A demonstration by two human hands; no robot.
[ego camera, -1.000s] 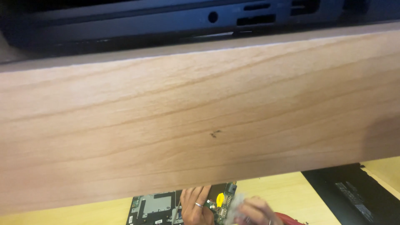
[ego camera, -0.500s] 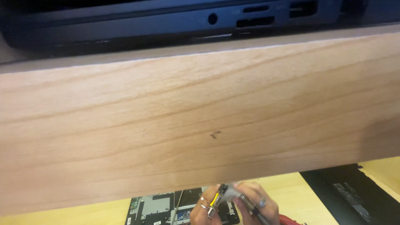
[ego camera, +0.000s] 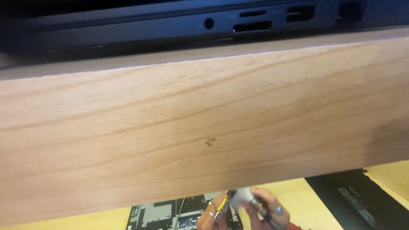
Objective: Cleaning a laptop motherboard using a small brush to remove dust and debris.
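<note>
Only the bottom edge of the view shows my hands, held close together over an opened laptop's circuit board (ego camera: 170,215) on the light wooden desk (ego camera: 298,200). My left hand (ego camera: 213,213), with rings on two fingers, pinches a small yellow and silver part (ego camera: 221,206). My right hand (ego camera: 268,206), wearing a blue ring, grips a slim tool with a silver collar and dark handle (ego camera: 257,204). A white blurred bit (ego camera: 242,196), which I cannot identify, sits between the two hands. The wrists are cut off by the frame.
A broad wooden shelf front (ego camera: 204,127) fills most of the view and hides the desk behind it. A dark closed laptop (ego camera: 204,25) lies on top of the shelf, ports facing me. A flat black battery pack (ego camera: 353,198) lies on the desk at the right.
My hands have risen a little further into view and drawn together. The silver-collared tool and the yellow part now show between the fingers. The shelf and laptop have not moved.
</note>
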